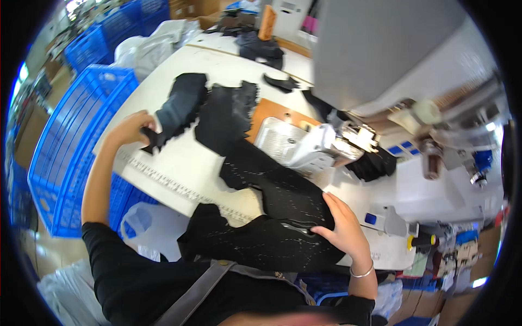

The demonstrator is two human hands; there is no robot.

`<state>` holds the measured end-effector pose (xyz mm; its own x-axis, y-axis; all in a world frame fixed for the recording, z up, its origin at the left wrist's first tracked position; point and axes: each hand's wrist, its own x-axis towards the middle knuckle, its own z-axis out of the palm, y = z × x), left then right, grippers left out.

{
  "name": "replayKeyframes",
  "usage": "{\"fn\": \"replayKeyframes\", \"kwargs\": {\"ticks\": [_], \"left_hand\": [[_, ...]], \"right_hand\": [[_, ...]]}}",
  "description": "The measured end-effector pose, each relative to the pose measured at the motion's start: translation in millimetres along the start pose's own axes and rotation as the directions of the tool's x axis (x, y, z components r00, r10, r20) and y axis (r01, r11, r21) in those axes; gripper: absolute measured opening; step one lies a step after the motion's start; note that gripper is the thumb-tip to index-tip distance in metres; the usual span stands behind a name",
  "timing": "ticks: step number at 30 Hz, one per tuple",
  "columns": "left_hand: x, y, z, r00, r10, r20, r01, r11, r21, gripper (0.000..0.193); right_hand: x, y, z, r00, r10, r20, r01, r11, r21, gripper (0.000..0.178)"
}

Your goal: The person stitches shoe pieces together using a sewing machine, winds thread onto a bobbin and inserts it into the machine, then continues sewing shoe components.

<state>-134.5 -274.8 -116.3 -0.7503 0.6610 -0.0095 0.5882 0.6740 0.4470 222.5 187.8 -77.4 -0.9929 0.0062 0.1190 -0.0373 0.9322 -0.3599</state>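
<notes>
My left hand [134, 129] is closed at the left side of the white table, its fingers pinching a small end of black leather piece [149, 140]. Beside it lies a stack of black leather pieces [182, 103] with jagged edges; whether the pinched end belongs to it I cannot tell. My right hand [346, 227] rests with thumb and fingers apart on a large black panel [288, 198] marked with white dashed lines. The panel has a slit near my thumb, and its lower part hangs over the table's front edge against me. Another black leather piece [224, 117] touches its upper end.
A sewing machine [353, 144] with a metal plate [277, 138] stands right of centre. Along the table's front edge runs a ruler strip [168, 182]. Blue plastic crates [81, 146] stand at the left, with a white plastic bag [149, 223] below the table edge. Black scraps [261, 49] lie at the back.
</notes>
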Motion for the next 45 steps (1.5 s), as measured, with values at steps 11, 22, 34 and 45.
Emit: {"fn": "replayKeyframes", "kwargs": {"ticks": [11,22,34,45], "left_hand": [[-10.2,49.5,-32.8,0.977,0.064,0.203,0.003,0.949,-0.316,0.024],[39.7,292.5,20.0,0.650,0.661,-0.374,-0.757,0.527,-0.386,0.016],[55.3,312.0,40.0,0.610,0.637,-0.471,-0.791,0.527,-0.310,0.023],[106.3,312.5,11.0,0.753,0.635,-0.172,-0.618,0.593,-0.517,0.015]], "right_hand": [[3.3,-7.5,-12.1,0.987,0.114,-0.113,-0.125,0.987,-0.097,0.063],[51.4,-64.2,-70.7,0.982,-0.003,-0.188,0.076,0.921,0.382,0.014],[53.4,-49.3,-64.7,0.963,0.044,-0.264,0.087,0.881,0.464,0.017],[70.2,-34.3,-58.2,0.901,0.284,-0.329,0.058,0.671,0.739,0.012]]}}
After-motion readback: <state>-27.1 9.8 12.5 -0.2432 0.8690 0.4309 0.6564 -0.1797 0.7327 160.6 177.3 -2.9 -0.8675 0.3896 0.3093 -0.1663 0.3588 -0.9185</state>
